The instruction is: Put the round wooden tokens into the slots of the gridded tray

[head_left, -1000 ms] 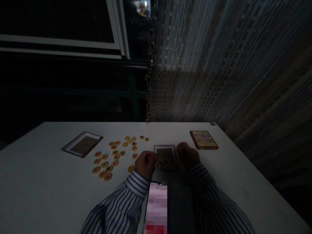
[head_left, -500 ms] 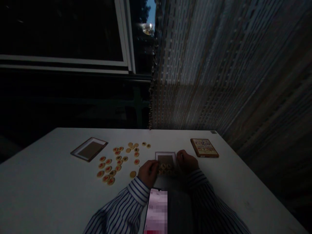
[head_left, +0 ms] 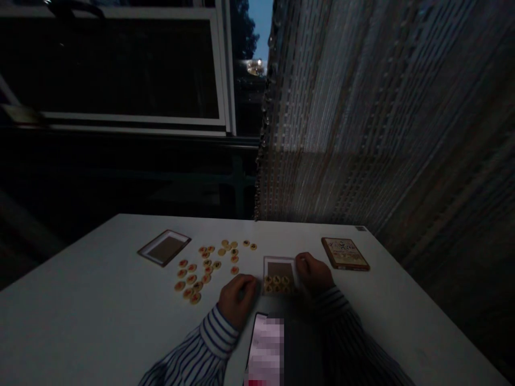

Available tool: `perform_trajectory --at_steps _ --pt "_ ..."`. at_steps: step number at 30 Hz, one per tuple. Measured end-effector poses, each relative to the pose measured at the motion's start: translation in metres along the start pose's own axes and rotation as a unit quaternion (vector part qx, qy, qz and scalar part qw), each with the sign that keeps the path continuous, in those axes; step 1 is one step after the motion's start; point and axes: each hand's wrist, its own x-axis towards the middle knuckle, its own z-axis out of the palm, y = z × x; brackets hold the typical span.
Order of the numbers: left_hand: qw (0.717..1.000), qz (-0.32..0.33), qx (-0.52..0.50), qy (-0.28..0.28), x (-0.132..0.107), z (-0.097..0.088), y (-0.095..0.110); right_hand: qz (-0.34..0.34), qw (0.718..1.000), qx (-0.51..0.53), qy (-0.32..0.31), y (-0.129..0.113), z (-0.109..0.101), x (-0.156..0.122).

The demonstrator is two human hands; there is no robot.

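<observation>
A small shallow tray [head_left: 279, 261] lies in front of me, with two rows of round wooden Chinese chess pieces [head_left: 276, 280] in its near half. My left hand [head_left: 238, 299] is curled closed just left of the tray, apart from it. What its fingers hold, if anything, is hidden. My right hand [head_left: 315, 272] is also closed, resting by the tray's right side near the far corner. Whether it grips the rim I cannot tell. More loose chess pieces [head_left: 191, 279], several marked in red and some in black, lie scattered left of the tray.
An open tray or lid [head_left: 164, 248] lies far left on the white table [head_left: 100, 300]. A closed box with a printed cover [head_left: 345, 253] lies to the right. A phone [head_left: 263, 348] lies near me. Behind stand a string curtain [head_left: 341, 107] and a window [head_left: 120, 69].
My left hand has drawn back left from the tray's edge, over the spot where a lone piece lay; that piece is now out of sight. My right hand stays beside the tray. The view has shifted.
</observation>
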Motion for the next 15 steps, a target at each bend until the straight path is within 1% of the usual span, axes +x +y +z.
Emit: perform_trajectory --at_steps 4,5,7,8,11,12,13,15 --pt "0.999 0.008 0.033 0.026 -0.006 -0.029 -0.008 -0.04 0.997 0.061 -0.006 -0.011 -0.006 0.003" --pt "0.998 0.006 0.045 0.042 -0.007 -0.036 -0.012 -0.049 0.996 0.072 -0.006 -0.016 -0.007 0.004" --pt "0.996 -0.001 0.066 0.052 -0.007 -0.051 -0.021 -0.071 0.994 0.086 -0.011 -0.026 -0.011 0.006" --pt "0.995 -0.009 0.078 0.069 -0.006 -0.057 -0.026 -0.081 0.993 0.088 -0.014 -0.033 -0.013 0.007" --pt "0.982 -0.052 0.138 0.122 -0.004 -0.076 -0.047 -0.125 0.988 0.081 -0.026 -0.053 -0.018 0.01" --pt "0.979 -0.053 0.153 0.125 -0.003 -0.082 -0.055 -0.137 0.987 0.073 -0.032 -0.06 -0.019 0.011" --pt "0.972 -0.057 0.175 0.143 -0.003 -0.086 -0.063 -0.142 0.987 0.065 -0.037 -0.066 -0.019 0.012" --pt "0.962 -0.036 0.224 0.154 -0.004 -0.093 -0.081 -0.169 0.982 0.049 -0.064 -0.078 -0.019 0.014"
